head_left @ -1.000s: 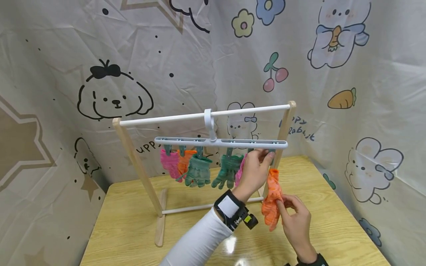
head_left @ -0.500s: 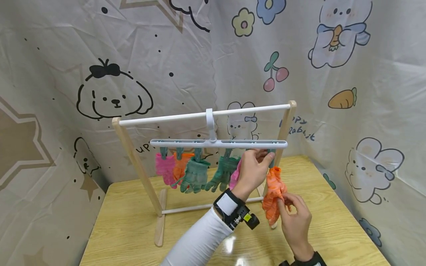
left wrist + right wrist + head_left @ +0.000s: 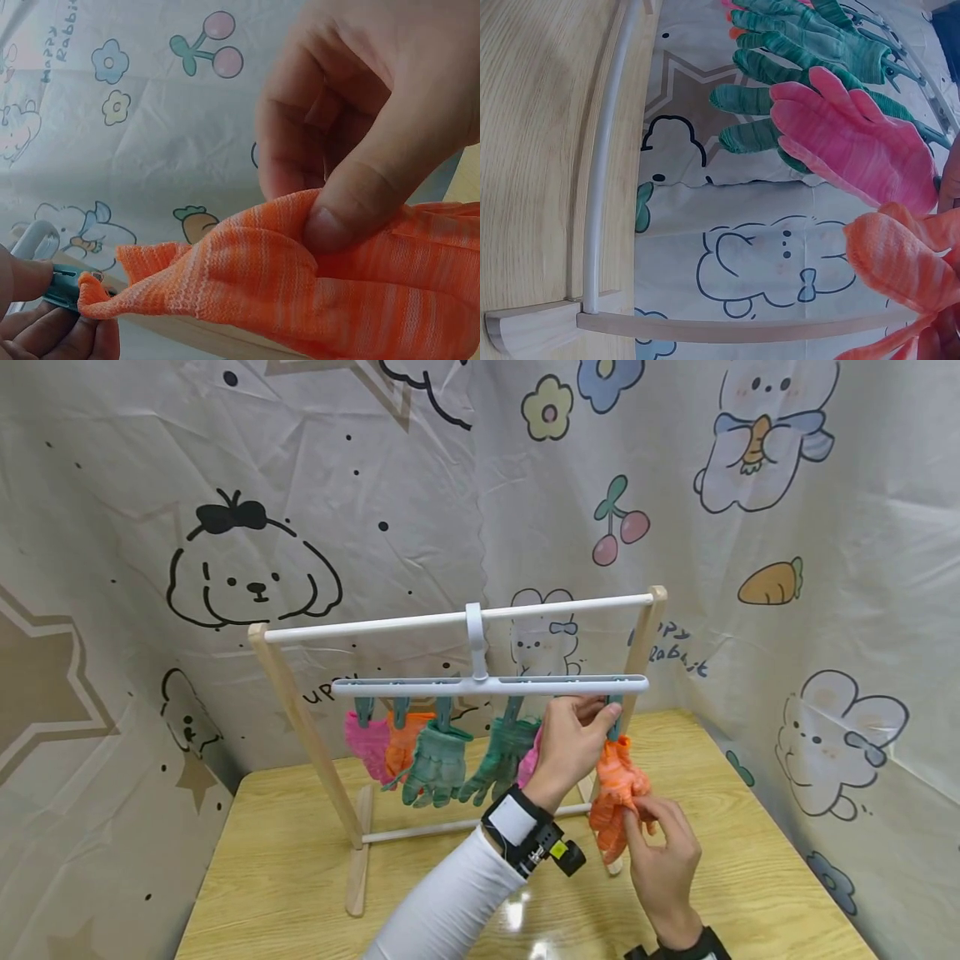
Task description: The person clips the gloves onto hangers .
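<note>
In the head view my left hand (image 3: 573, 739) reaches up to the right end of the white hanger (image 3: 491, 686) and pinches a teal clip (image 3: 614, 720). Just below it, my right hand (image 3: 663, 864) pinches the side of an orange knitted glove (image 3: 618, 789) between thumb and fingers. The left wrist view shows the glove's cuff (image 3: 97, 300) bunched against the mouth of the clip (image 3: 64, 285); whether the clip bites on it I cannot tell. Beside it hangs a pink glove (image 3: 855, 139), partly hidden by my left hand in the head view.
Farther left on the hanger, clips hold two green gloves (image 3: 438, 767), an orange glove (image 3: 405, 742) and a pink glove (image 3: 365, 743). The hanger hooks over the white rod (image 3: 367, 627) of a wooden rack (image 3: 303, 727) on a wooden table (image 3: 270, 860).
The orange glove's cuff has come up to the clip, and its body bunches more in my right hand. The hanger's left end has shifted left and slightly down with its gloves.
</note>
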Demonstrator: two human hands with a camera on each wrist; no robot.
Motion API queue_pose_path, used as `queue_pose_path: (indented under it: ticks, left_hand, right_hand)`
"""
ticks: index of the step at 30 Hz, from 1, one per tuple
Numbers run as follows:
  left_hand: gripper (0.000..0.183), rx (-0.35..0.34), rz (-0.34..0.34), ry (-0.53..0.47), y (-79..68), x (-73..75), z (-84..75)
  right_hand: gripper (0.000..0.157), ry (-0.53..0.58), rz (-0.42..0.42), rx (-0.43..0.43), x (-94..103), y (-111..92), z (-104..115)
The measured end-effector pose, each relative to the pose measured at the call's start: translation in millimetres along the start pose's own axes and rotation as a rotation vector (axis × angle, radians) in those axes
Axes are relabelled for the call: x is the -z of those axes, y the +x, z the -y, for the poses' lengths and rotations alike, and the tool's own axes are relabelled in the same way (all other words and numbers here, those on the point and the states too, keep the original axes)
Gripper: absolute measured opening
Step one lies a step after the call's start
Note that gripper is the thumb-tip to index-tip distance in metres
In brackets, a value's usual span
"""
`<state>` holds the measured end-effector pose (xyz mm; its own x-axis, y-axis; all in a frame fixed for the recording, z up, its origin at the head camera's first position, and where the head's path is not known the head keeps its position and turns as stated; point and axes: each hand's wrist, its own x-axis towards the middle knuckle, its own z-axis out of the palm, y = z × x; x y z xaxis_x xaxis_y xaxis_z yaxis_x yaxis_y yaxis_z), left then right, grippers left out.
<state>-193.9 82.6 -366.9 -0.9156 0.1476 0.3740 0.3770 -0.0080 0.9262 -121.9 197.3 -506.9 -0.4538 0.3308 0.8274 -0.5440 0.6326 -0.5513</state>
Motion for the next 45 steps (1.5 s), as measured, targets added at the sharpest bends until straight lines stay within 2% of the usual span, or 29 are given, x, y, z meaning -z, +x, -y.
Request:
queue_pose_path:
  ticks: [3, 6, 10, 19, 23, 30, 39, 45]
  left_hand:
    - [0.026, -0.004, -0.002, 0.008, -5.0, 3.1, -15.1]
    - [0.027, -0.016, -0.006, 0.005, -3.5, 2.4, -8.1]
    - [0.028, -0.027, -0.003, -0.014, 2.2, -1.2, 12.9]
    - [0.028, -0.040, 0.004, -0.050, -0.5, -3.1, 14.6]
    - [0.028, -0.047, -0.006, -0.032, -1.2, -4.6, 15.5]
    - [0.028, -0.021, -0.025, -0.005, -2.0, -5.7, 15.3]
    - [0.033, 0.009, -0.032, -0.058, -2.3, -6.6, 19.3]
    - [0.035, -0.010, -0.012, -0.056, -3.2, -6.6, 21.2]
  right_hand:
    - [0.023, 0.020, -0.020, 0.016, -0.4, -0.7, 2.2]
    - [0.023, 0.032, -0.041, 0.027, -1.0, -0.5, 3.5]
    - [0.025, 0.042, -0.055, 0.041, -2.7, 1.1, 1.9]
    - [0.026, 0.035, -0.050, 0.039, -6.6, 6.8, 2.8]
    - [0.025, 0.029, -0.050, 0.033, -6.6, 12.3, 11.6]
    - [0.024, 0.029, -0.055, 0.036, -5.4, 21.3, 28.4]
    - [0.022, 0.010, -0.035, 0.015, -5.4, 19.2, 19.0]
    - [0.022, -0.006, -0.032, 0.007, -5.9, 16.1, 8.0]
